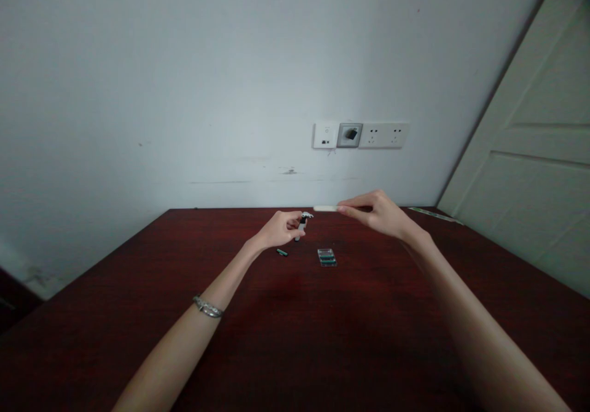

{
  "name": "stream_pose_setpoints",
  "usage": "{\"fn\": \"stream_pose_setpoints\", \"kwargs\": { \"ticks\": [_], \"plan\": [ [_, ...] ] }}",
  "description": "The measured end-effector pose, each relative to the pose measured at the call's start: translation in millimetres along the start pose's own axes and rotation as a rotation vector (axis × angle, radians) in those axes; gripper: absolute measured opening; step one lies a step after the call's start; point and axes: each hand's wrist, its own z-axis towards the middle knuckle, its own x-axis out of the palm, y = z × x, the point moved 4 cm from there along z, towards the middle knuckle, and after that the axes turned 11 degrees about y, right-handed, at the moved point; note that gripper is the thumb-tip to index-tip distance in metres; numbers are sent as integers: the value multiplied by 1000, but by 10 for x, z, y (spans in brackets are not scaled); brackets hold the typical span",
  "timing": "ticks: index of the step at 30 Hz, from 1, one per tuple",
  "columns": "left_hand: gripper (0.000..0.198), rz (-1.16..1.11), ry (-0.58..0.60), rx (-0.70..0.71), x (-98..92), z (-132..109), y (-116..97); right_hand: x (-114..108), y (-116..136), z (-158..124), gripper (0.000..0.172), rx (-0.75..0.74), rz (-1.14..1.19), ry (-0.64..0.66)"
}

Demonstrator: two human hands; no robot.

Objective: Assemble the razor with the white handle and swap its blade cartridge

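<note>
My left hand point(279, 230) is closed round a grey and black razor handle point(302, 224), whose pale head end points up and to the right. My right hand point(375, 213) pinches one end of a slim whitish stick point(325, 208); its exact kind is too small to tell. The stick's free end points left, just above and right of the razor handle, with a small gap between. On the table below my left hand lies a small dark green razor cartridge point(282, 253). To its right sits a clear plastic case point(327, 257) with dark green cartridges in it.
The dark red wooden table point(276, 344) meets a white wall point(230, 92) at its back edge. Wall sockets point(383, 135) are mounted above it. A pale flat strip point(436, 216) lies at the back right, near a panelled door point(530, 147).
</note>
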Motion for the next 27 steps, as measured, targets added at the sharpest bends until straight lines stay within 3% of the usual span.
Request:
{"fn": "stream_pose_setpoints", "kwargs": {
  "ticks": [6,13,21,25,27],
  "plan": [
    [13,47,-1,-7,27,31,0,98,106,42,45,-58,74,46],
    [10,4,22,8,-24,-15,41,46,-66,12,44,26,118,105],
    [12,66,15,-26,9,8,21,151,66,59,41,-35,220,134],
    [9,36,10,-10,-36,-21,3,122,-67,38,42,25,219,172],
    [11,-6,9,-4,-59,-40,4,75,-130,13,44,54,197,130]
  ]
}}
